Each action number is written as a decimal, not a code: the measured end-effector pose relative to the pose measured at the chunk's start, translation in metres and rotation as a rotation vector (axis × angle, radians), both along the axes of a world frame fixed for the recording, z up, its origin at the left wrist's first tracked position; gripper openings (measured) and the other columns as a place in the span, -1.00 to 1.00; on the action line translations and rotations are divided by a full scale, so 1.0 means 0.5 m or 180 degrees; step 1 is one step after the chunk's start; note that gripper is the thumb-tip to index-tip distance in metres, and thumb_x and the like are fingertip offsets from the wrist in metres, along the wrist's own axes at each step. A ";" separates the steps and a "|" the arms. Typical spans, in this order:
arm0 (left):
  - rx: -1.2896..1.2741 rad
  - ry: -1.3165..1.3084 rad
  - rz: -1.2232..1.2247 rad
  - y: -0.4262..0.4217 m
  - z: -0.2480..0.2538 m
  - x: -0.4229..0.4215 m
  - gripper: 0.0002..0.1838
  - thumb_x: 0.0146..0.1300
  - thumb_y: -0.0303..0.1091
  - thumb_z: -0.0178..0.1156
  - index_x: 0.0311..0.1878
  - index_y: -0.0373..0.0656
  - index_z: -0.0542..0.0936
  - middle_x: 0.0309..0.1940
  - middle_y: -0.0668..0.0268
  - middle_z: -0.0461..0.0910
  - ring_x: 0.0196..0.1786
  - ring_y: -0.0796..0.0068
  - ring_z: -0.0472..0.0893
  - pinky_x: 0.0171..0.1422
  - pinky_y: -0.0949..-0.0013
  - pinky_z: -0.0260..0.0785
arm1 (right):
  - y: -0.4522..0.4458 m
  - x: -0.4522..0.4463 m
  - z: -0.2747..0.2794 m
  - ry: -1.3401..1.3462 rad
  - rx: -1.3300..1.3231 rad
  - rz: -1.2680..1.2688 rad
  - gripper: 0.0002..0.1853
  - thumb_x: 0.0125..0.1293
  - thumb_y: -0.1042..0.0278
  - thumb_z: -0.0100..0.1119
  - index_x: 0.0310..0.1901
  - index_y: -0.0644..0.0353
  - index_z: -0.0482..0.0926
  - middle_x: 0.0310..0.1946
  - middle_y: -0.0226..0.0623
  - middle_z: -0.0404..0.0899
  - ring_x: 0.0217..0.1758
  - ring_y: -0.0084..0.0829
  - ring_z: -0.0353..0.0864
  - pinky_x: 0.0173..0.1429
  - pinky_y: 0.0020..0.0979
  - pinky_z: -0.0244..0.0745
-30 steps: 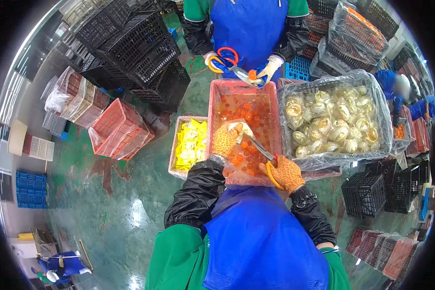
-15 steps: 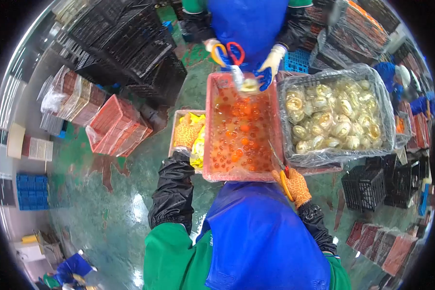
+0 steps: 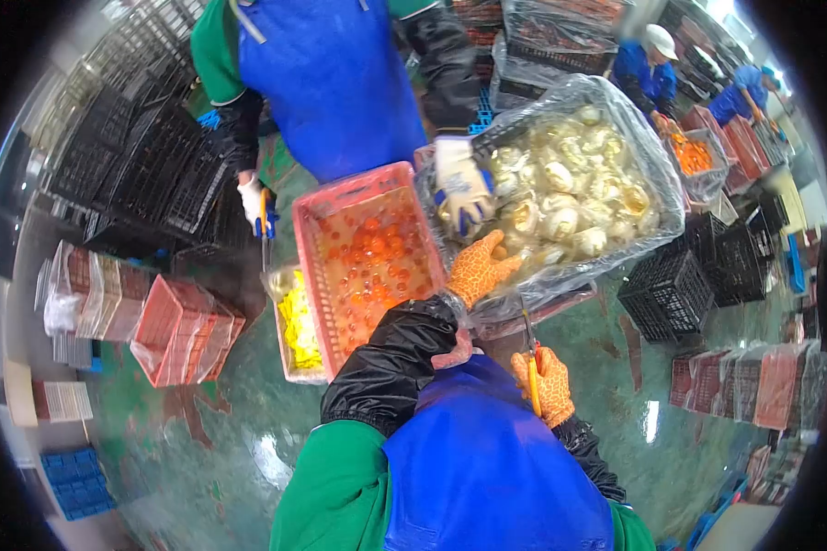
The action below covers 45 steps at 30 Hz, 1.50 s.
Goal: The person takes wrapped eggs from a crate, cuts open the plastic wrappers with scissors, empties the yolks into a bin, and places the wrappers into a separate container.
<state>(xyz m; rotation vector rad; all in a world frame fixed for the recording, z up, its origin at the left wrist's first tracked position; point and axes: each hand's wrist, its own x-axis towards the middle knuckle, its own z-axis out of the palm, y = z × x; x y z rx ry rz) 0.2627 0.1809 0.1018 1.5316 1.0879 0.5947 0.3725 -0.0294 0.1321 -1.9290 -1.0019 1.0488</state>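
Observation:
My left hand (image 3: 483, 268), in an orange patterned glove, reaches across the pink crate to the near left edge of a plastic-lined crate (image 3: 668, 225). Its fingers are spread, with nothing visible in them. Pale, round shellfish (image 3: 560, 204) fill that lined crate, right beside my fingertips. Lower right, my right hand (image 3: 549, 386) is closed around the yellow-orange handles of scissors (image 3: 531, 363), blades pointing up and away from me. The pink crate (image 3: 310, 275) holds cloudy liquid with many orange-red round pieces (image 3: 374, 243).
Opposite stands a co-worker in a blue apron (image 3: 326, 83); one gloved hand (image 3: 464, 184) is over the shellfish, the other (image 3: 255, 204) holds scissors. A small box of yellow pieces (image 3: 299, 321) sits left of the pink crate. Stacked black crates (image 3: 110, 147) stand far left.
My left hand has moved from the yellow box across to the shellfish crate. The co-worker's hand has also come over the shellfish. My view has turned; my right hand keeps the scissors.

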 end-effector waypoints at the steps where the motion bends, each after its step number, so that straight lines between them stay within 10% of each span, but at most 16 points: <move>1: 0.0001 0.0005 -0.0052 0.005 -0.001 0.022 -0.24 0.07 0.10 0.31 0.24 -0.21 0.42 0.00 -0.04 0.58 0.00 -0.05 0.59 0.12 0.12 0.41 | -0.003 0.009 0.009 0.0005 0.0001 -0.0052 -0.63 0.18 0.06 0.37 -0.36 0.22 0.49 -0.62 -0.32 0.49 -0.68 -0.57 0.42 -0.55 -0.44 0.37; 3: 0.0722 0.1419 -0.0392 0.014 -0.013 0.058 -0.13 -0.08 0.28 0.33 0.15 -0.24 0.46 -0.04 -0.04 0.59 -0.01 -0.06 0.59 0.10 0.06 0.40 | -0.007 0.020 0.041 0.0683 -0.0278 -0.0487 -0.64 0.21 0.07 0.35 -0.33 0.22 0.49 -0.64 -0.41 0.47 -0.66 -0.63 0.41 -0.57 -0.52 0.34; 13: 0.0143 0.1954 -0.0006 0.032 -0.052 0.092 -0.22 -0.10 0.22 0.34 0.07 -0.21 0.53 -0.09 -0.08 0.60 -0.01 -0.01 0.59 0.10 0.13 0.38 | -0.008 0.072 0.022 0.0671 -0.0287 -0.0617 -0.63 0.20 0.08 0.36 -0.30 0.23 0.49 -0.59 -0.44 0.50 -0.62 -0.68 0.44 -0.59 -0.58 0.34; 17: 0.0713 0.0703 -0.1177 0.030 -0.071 0.033 -0.38 0.08 0.05 0.26 0.15 -0.14 0.52 -0.06 -0.01 0.61 -0.01 0.04 0.60 0.08 0.16 0.41 | -0.005 0.077 0.023 0.0832 -0.0243 -0.0663 -0.62 0.22 0.07 0.35 -0.28 0.25 0.50 -0.58 -0.41 0.50 -0.62 -0.67 0.45 -0.59 -0.59 0.35; 25: -0.0580 -0.0854 0.0066 -0.027 0.028 -0.009 -0.53 0.18 -0.30 0.35 0.13 -0.25 0.50 0.02 0.26 0.58 -0.01 0.35 0.58 0.13 0.34 0.40 | 0.008 0.058 0.023 0.0923 -0.0209 -0.0604 -0.62 0.21 0.07 0.35 -0.28 0.25 0.49 -0.56 -0.44 0.49 -0.62 -0.67 0.45 -0.59 -0.61 0.34; 28: 0.2607 -0.0363 0.0635 -0.002 0.045 -0.060 -0.63 0.15 -0.33 0.32 0.03 -0.22 0.57 -0.02 0.19 0.60 0.07 0.21 0.56 0.19 0.21 0.37 | 0.005 0.054 0.034 0.1052 -0.0251 -0.0654 -0.63 0.21 0.08 0.36 -0.29 0.24 0.49 -0.55 -0.44 0.49 -0.61 -0.68 0.45 -0.60 -0.61 0.34; 31: 0.2500 0.1636 -0.1422 0.007 -0.080 -0.104 -0.63 0.07 -0.37 0.32 -0.03 -0.23 0.58 -0.07 0.11 0.59 0.05 0.09 0.54 0.18 0.15 0.37 | 0.003 0.046 0.038 0.1010 -0.0195 -0.0711 -0.65 0.22 0.10 0.35 -0.29 0.24 0.49 -0.55 -0.45 0.49 -0.61 -0.68 0.45 -0.60 -0.61 0.33; 33: 0.3301 0.0566 -0.0835 0.005 -0.123 -0.104 -0.64 -0.02 -0.43 0.31 -0.08 -0.22 0.59 -0.12 0.09 0.59 0.01 0.05 0.55 0.16 0.16 0.38 | 0.009 0.052 0.046 0.0948 -0.0163 -0.0688 -0.64 0.22 0.10 0.35 -0.29 0.24 0.49 -0.55 -0.44 0.49 -0.61 -0.70 0.44 -0.61 -0.61 0.32; 37: 0.1153 -0.0378 0.0280 -0.013 -0.089 -0.089 -0.68 0.18 -0.42 0.23 0.03 -0.19 0.54 -0.07 0.20 0.60 0.03 0.27 0.56 0.09 0.28 0.44 | 0.001 0.045 0.028 0.0571 -0.0244 -0.0447 -0.62 0.19 0.07 0.36 -0.29 0.26 0.51 -0.55 -0.32 0.54 -0.59 -0.52 0.53 -0.54 -0.47 0.41; 39: -0.0592 -0.2602 0.1588 -0.002 -0.071 -0.090 -0.67 0.29 -0.43 0.14 0.13 -0.18 0.48 0.03 0.16 0.55 0.09 0.31 0.53 0.12 0.32 0.44 | 0.019 0.035 0.029 0.0041 -0.0183 -0.0005 -0.55 0.17 0.00 0.34 -0.22 0.27 0.49 -0.43 -0.21 0.56 -0.42 -0.33 0.55 -0.35 -0.36 0.42; 41: 0.0985 -0.1233 0.1069 0.000 -0.125 -0.125 -0.66 0.34 -0.43 0.11 0.17 -0.21 0.45 0.09 0.07 0.51 0.09 0.26 0.53 0.14 0.30 0.47 | 0.044 0.020 0.032 -0.1073 -0.0045 0.0910 -0.39 0.13 -0.15 0.29 -0.07 0.29 0.47 -0.21 0.01 0.60 -0.09 0.04 0.58 0.02 -0.15 0.45; 43: -0.2117 -0.4938 0.1744 -0.011 -0.105 -0.126 -0.65 0.36 -0.39 0.12 0.18 -0.24 0.43 0.12 0.04 0.48 0.10 0.23 0.53 0.14 0.25 0.50 | 0.076 -0.001 0.020 -0.1067 -0.0275 0.1113 -0.24 0.12 -0.23 0.25 0.10 0.31 0.40 -0.05 0.09 0.55 0.06 0.03 0.53 0.15 -0.16 0.40; 45: -0.2013 -0.4982 0.1887 -0.035 -0.092 -0.125 -0.61 0.34 -0.36 0.15 0.19 -0.24 0.42 0.14 0.08 0.48 0.10 0.23 0.53 0.11 0.24 0.53 | 0.106 -0.023 0.021 -0.0913 -0.0622 0.1257 -0.16 0.12 -0.24 0.24 0.19 0.36 0.35 0.04 0.16 0.50 0.14 0.05 0.49 0.22 -0.18 0.37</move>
